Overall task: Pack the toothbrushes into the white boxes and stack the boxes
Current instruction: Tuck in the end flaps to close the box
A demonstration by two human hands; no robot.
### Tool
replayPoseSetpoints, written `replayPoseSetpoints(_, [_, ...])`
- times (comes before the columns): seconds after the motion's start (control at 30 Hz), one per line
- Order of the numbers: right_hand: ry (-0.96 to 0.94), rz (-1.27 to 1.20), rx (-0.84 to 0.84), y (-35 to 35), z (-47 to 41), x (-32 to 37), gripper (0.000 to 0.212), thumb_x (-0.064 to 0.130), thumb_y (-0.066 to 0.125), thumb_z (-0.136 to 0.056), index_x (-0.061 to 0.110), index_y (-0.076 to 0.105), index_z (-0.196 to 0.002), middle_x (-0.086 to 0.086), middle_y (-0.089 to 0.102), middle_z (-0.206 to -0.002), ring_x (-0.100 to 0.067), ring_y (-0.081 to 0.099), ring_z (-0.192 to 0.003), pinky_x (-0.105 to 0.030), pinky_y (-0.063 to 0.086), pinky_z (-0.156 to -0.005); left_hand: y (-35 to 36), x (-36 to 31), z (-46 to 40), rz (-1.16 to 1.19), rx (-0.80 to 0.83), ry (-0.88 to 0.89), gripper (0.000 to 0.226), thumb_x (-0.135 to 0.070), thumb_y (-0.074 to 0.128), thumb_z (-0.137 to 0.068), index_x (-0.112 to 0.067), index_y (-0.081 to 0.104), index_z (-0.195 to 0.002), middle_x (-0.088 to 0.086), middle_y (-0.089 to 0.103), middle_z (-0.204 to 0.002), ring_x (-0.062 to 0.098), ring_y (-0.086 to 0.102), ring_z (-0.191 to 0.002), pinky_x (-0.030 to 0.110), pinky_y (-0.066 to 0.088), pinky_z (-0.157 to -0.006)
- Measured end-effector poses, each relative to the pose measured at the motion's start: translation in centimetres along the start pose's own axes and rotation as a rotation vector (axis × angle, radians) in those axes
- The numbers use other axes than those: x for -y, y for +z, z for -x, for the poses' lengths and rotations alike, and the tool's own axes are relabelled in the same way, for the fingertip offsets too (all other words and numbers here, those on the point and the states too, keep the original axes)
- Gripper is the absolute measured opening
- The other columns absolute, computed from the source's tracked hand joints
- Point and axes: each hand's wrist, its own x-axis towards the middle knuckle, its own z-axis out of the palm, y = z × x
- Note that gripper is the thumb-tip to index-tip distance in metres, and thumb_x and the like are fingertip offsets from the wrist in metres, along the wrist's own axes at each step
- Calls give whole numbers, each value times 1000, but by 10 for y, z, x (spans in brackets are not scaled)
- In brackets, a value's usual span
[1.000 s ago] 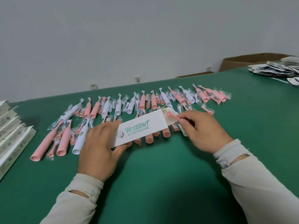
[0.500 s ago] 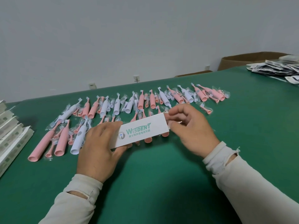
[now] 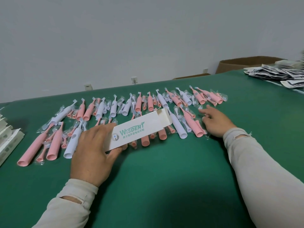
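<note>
Nearest, the left hand (image 3: 92, 148) grasps the long white cardboard box with green lettering (image 3: 136, 131) by its near end, held over the green table (image 3: 164, 186) with its long axis running up and rightward and its open flap end toward the right hand. That right hand (image 3: 215, 122), fingers loose and holding nothing, reaches over the rows of pink and white plastic toothbrushes in clear wrappers (image 3: 177, 127); it is the nearer hand to those just right of the box mouth.
</note>
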Motion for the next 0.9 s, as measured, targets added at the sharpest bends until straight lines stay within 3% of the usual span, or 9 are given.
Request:
replayPoseSetpoints(0.07, [16, 71, 42, 2, -3, 3, 32, 16, 42, -100, 14, 69, -116, -7, 57, -140, -35, 52, -128, -40, 43, -104, 0, 1, 0, 6, -1, -4, 60, -39, 79, -77, -27, 58, -132, -1, 59, -126, 23, 45, -116, 36, 37, -88])
replayPoseSetpoints(0.13, [129, 121, -59, -3, -4, 3, 32, 22, 43, -99, 13, 66, -79, -12, 69, -90, -32, 63, -82, -33, 45, -68, 0, 2, 0, 15, -4, -13, 59, -39, 79, -77, -29, 59, -131, -3, 59, -126, 22, 45, -116, 34, 36, -87])
replayPoseSetpoints(0.17, [193, 163, -117, -7, -3, 2, 32, 25, 47, -98, 12, 64, -74, -12, 66, -79, -30, 60, -72, -31, 42, -63, -1, 2, 0, 16, -7, -17, 58, -40, 79, -77, -30, 59, -130, -4, 59, -126, 21, 45, -115, 33, 35, -87])
replayPoseSetpoints(0.33, [368, 234, -126, -19, 5, -3, 7, 14, 58, -90, 12, 63, -95, -11, 63, -89, -32, 60, -82, -34, 48, -73, -2, 1, -1, 25, -1, -17, 56, -41, 78, -77, -30, 60, -129, -7, 57, -125, 21, 45, -115, 33, 36, -86])
replayPoseSetpoints(0.43, [339, 203, -144, -25, 11, 6, 17, 16, 61, -90, 10, 56, -106, -11, 60, -92, -33, 58, -85, -35, 46, -73, -3, 1, -1, 26, 4, -18, 55, -43, 76, -78, -33, 59, -128, -9, 57, -123, 20, 46, -115, 34, 37, -86])
replayPoseSetpoints(0.53, [127, -280, -320, -26, 32, 30, 30, 17, 60, -90, 27, 54, -117, -5, 61, -90, -26, 62, -77, -31, 48, -68, -4, 0, 0, 36, -24, -23, 56, -40, 78, -77, -34, 58, -129, -9, 57, -122, 20, 46, -114, 34, 36, -84])
replayPoseSetpoints(0.63, [-173, -995, -148, -14, 68, 71, 38, 5, 57, -88, 34, 58, -113, -4, 64, -70, -16, 60, -57, -27, 48, -49, -3, -1, -1, 16, -17, -13, 59, -39, 80, -77, -33, 57, -131, -9, 57, -124, 19, 44, -114, 34, 37, -86])
replayPoseSetpoints(0.73, [-328, -1056, -106, 8, 85, 99, 35, 5, 63, -89, 32, 57, -110, -9, 72, -75, -16, 67, -65, -23, 49, -51, -3, 0, 0, 11, 3, -22, 58, -39, 79, -78, -34, 57, -132, -9, 57, -126, 19, 43, -117, 32, 35, -89])
replayPoseSetpoints(0.9, [-290, -1010, -265, 30, 85, 107, 34, 7, 70, -88, 29, 51, -105, -17, 72, -87, -23, 63, -75, -25, 51, -68, -3, -1, 1, 28, -24, -4, 60, -36, 82, -76, -29, 58, -131, -5, 58, -124, 22, 45, -114, 32, 34, -86])
